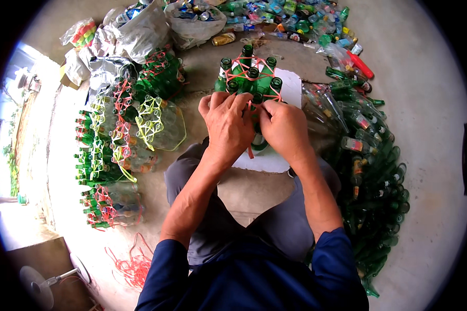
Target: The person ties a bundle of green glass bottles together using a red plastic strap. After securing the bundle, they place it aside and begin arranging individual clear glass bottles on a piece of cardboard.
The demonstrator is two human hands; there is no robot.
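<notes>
In front of me several green glass bottles (264,83) stand upright in a tight cluster. A red plastic strap (238,59) runs from neck to neck around them in a zigzag. My left hand (227,124) is closed at the near side of the cluster, its fingertips pinching the strap by the nearest bottle neck. Close beside it, my right hand (285,127) is also closed, thumb and forefinger on the strap at the same neck. A loose end of strap hangs below my left hand. Both hands partly hide the near bottles.
Beneath the cluster lies a white board (290,83). Bottle bundles tied with red and yellow strap (149,122) stand at left. Loose green bottles (373,207) are heaped at right. Cans and plastic bottles (301,20) lie at the back. Tangled red strap (132,265) and a fan (36,285) are lower left.
</notes>
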